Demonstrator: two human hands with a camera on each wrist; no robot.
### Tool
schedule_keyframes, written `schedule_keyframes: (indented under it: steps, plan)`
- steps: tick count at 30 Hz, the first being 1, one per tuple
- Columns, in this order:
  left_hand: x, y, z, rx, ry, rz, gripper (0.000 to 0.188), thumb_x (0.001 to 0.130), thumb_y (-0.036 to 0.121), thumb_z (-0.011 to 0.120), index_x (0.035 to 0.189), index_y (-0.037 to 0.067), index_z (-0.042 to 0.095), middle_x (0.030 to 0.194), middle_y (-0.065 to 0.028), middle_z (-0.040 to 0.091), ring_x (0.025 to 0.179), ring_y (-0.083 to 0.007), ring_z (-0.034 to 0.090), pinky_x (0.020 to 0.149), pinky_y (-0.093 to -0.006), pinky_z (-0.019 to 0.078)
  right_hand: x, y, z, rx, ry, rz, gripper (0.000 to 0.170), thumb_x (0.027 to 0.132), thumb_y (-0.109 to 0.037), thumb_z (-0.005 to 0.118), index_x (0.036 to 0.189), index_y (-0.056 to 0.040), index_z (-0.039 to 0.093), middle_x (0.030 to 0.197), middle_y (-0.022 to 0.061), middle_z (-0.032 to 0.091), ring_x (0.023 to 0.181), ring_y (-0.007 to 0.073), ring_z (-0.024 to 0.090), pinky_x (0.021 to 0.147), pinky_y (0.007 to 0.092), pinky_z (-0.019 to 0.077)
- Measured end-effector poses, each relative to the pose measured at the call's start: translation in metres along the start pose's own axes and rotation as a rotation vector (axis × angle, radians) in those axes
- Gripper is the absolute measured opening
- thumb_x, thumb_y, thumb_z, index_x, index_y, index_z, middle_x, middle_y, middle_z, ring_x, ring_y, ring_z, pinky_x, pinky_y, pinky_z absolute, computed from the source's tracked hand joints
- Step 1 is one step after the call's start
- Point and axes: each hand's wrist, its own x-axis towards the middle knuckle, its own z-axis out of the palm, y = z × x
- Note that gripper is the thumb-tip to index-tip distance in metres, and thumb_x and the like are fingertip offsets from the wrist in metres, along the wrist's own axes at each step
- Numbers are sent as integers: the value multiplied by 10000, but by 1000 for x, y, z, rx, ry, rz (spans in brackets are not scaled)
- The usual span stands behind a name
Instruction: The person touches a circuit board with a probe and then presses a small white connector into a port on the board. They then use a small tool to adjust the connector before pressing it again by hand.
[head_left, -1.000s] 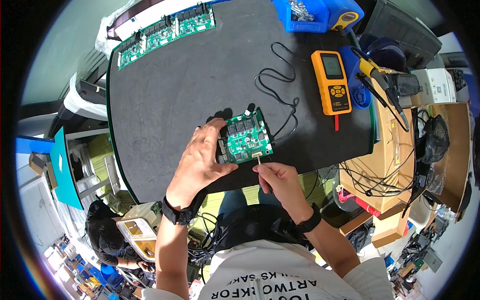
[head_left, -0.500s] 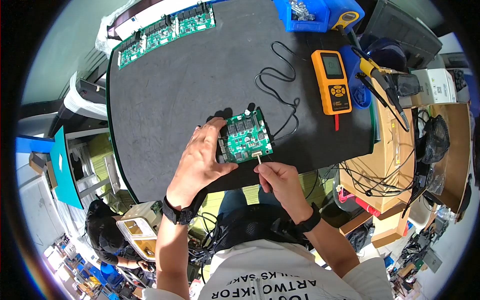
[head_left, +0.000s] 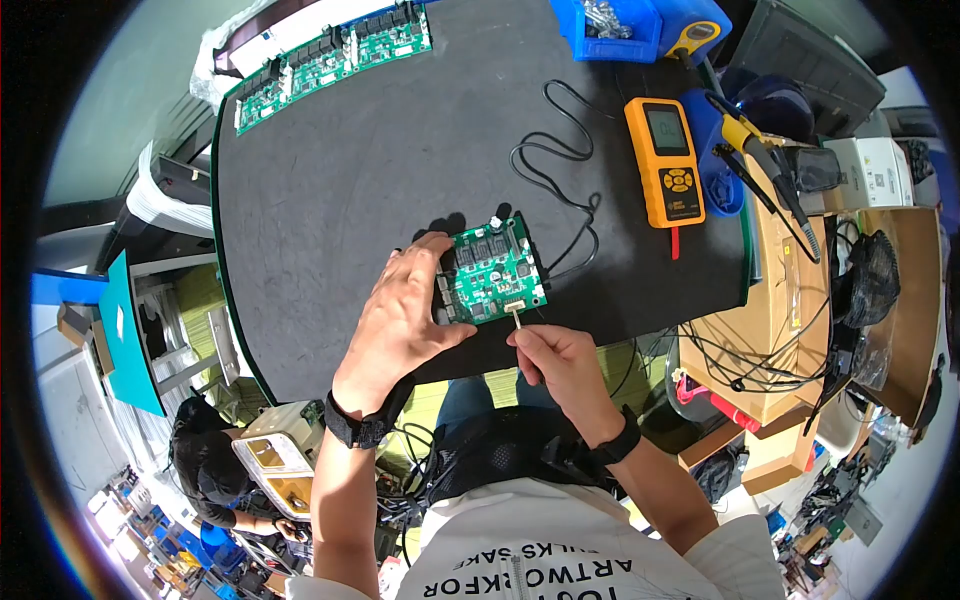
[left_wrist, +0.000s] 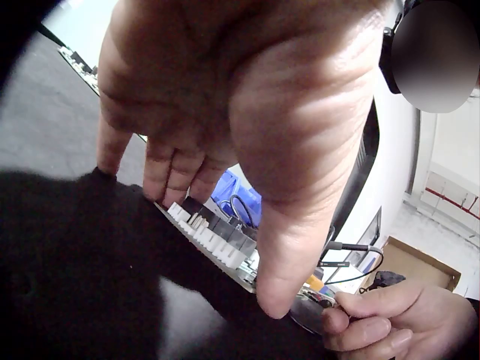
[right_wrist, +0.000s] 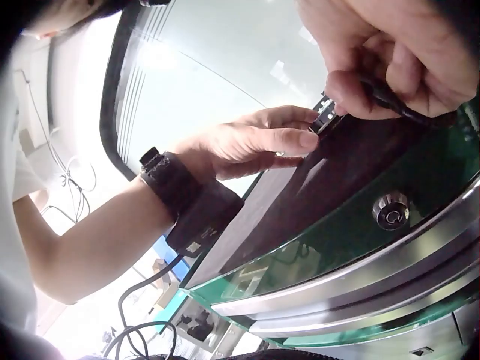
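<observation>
A green circuit board (head_left: 490,270) with dark chips and white connectors lies near the front edge of the black mat. My left hand (head_left: 400,305) grips it from the left, fingers at the far edge and thumb at the near edge. The left wrist view shows that thumb close beside a row of white and grey connectors (left_wrist: 217,244). In front of the board my right hand (head_left: 560,355) pinches a thin tool with a pale shaft (head_left: 517,319). Its tip is at the white connector (head_left: 513,306) on the near edge. A dark handle (right_wrist: 384,96) runs through the curled fingers.
An orange handheld meter (head_left: 667,165) lies at the right; a black cable (head_left: 530,168) curves down toward the board. More green boards (head_left: 340,62) line the far left edge. A blue bin (head_left: 610,50) of metal parts stands at the back, and a yellow-black handled tool (head_left: 760,150) leans right.
</observation>
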Motion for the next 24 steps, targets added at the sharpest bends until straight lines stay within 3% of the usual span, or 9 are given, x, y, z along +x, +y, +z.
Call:
schedule_keyframes:
  steps: [10,12,24]
  plan:
    - [0,1,-1,13,0,-6,860,535,70,834,1289,4,426,1302,-194,495,1224,-358,468,1023,-398,395,0,-2,1,-10,1,18,260,939,-219,586,906,25,667,624,-15,540,526,38,441,481,192,326]
    - [0,2,-1,-13,-7,-36,785,582,104,809,1268,14,438,1297,-170,502,1249,-338,454,1078,-498,314,0,-3,1,-22,5,24,258,940,-218,586,912,25,667,622,-16,538,529,36,440,479,192,320]
    - [0,2,0,-10,-17,-47,781,580,104,815,1261,12,443,1289,-166,508,1239,-336,463,1081,-489,315,-1,-3,1,-18,11,16,258,940,-204,583,902,39,663,619,-12,532,529,38,431,495,194,336]
